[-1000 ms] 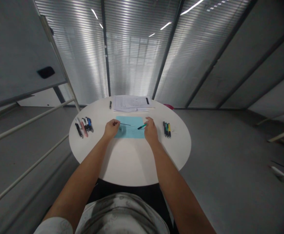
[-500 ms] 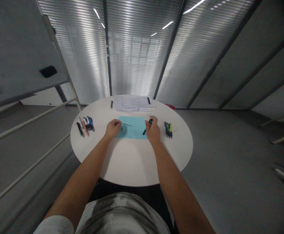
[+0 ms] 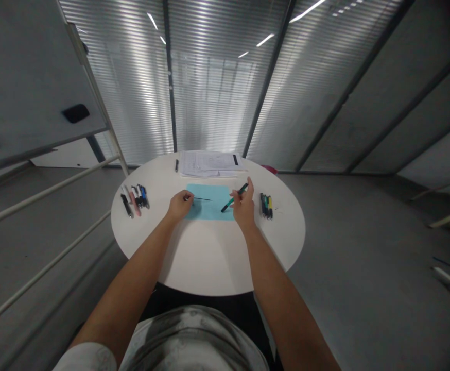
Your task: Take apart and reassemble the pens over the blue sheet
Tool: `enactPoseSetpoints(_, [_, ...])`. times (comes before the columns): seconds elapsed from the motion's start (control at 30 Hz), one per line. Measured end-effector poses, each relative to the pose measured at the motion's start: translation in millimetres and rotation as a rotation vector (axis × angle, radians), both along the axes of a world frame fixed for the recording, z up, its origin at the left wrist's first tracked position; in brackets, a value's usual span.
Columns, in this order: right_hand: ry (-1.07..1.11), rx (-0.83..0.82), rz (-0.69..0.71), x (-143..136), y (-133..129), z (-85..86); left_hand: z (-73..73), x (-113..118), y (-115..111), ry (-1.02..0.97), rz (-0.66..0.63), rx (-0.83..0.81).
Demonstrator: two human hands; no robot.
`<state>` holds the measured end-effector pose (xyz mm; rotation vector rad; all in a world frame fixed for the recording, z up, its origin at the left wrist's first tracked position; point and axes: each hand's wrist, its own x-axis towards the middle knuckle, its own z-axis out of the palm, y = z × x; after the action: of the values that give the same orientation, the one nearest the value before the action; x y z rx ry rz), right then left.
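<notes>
My L hand is pinching a thin dark stick btwn thumb & fingertips, its free end out over the blue sheet on the round white table. My R hand has a green-and-black pen btwn the fingers, slanted w/ its lower end over the sheet's R part, one finger pointing up & away. Pens in a group lie just R of that hand, & a paper stack sits beyond the sheet.
</notes>
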<state>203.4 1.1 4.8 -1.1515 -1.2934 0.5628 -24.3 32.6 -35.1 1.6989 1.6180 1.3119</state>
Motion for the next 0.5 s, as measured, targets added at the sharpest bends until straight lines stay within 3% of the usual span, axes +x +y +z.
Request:
enactPoseSetpoints(0.13, [0.203, 0.016, 0.047, -5, -4, 5.2, 0.3, 0, -1, 0.092, -0.013, -0.005])
enactPoseSetpoints(0.27, [0.300, -0.002, 0.063, -8, 3, -1.0, 2.7, 1, -3, 0.201, -0.033, -0.014])
enactPoseSetpoints(0.5, [0.277, -0.006, 0.028, -6, 15, -15.0, 5.2, 4, -6, 0.317, -0.006, -0.027])
